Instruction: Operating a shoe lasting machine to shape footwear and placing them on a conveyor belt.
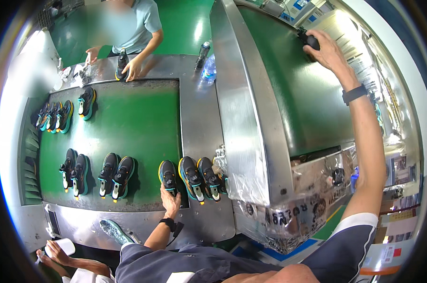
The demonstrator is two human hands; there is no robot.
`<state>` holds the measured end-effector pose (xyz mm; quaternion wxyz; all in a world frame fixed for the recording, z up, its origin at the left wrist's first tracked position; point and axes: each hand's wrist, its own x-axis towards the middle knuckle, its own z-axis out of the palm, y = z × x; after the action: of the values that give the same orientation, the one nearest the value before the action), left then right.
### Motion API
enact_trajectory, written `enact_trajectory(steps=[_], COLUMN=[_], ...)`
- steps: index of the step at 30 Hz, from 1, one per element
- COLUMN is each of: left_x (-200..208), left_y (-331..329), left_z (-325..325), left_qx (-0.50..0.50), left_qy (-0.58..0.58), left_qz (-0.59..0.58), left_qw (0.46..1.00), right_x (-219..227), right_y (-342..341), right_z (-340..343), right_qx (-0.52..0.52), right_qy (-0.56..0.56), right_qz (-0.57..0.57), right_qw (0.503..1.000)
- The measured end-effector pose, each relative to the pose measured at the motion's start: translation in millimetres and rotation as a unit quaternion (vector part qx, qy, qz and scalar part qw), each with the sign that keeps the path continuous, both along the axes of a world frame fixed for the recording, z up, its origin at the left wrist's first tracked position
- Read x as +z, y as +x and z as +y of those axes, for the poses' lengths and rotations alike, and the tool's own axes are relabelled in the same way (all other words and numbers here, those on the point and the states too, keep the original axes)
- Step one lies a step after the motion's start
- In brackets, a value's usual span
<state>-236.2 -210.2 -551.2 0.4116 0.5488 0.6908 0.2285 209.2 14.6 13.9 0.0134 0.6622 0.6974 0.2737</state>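
Observation:
My left hand [170, 202] is closed around the heel of a dark sneaker [167, 170], which lies at the front right corner of the green conveyor belt [128, 104]. Right beside it, two similar sneakers [191, 173] rest on the metal edge, with part of another behind them. With my right arm stretched far to the upper right, my right hand [327, 53] grips a black shoe [311, 42] over the raised green belt [289, 70]. My fingers hide part of that shoe, so its details are hard to make out.
More sneakers [117, 174] stand in pairs on the left belt, with several at its far left. Across it, a co-worker's hand [134, 69] holds another shoe [122, 65]. Bottles [209, 70] stand by the metal wall [251, 104]. Another person's hands [58, 252] show at lower left.

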Motion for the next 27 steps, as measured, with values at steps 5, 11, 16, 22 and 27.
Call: enact_trajectory(steps=[5,11,16,22,27], left_x=[5.3,-17.0,107.9,281.1,369.7], left_y=[5.0,-33.4,-8.9,60.5,163.0], left_z=[1.9,3.2,-13.2,-114.4,-234.7], left_qx=[-0.01,-0.058,-0.295,-0.532,-0.613], left_qy=[0.004,0.047,0.094,-0.393,-0.532], left_qz=[-0.024,-0.101,-0.146,-0.441,-0.422], left_qw=[1.0,0.992,0.94,0.607,0.403], right_x=[-2.0,-2.3,53.4,38.7,-41.3], right_y=[49.6,33.1,21.4,-82.6,-162.7], right_z=[1.8,-41.0,-208.4,-439.3,-659.1], right_qx=[-0.162,-0.145,-0.099,-0.029,-0.122], right_qy=[0.142,0.165,0.308,0.458,0.451], right_qz=[0.056,0.265,0.442,0.585,0.586], right_qw=[0.975,0.939,0.837,0.669,0.662])
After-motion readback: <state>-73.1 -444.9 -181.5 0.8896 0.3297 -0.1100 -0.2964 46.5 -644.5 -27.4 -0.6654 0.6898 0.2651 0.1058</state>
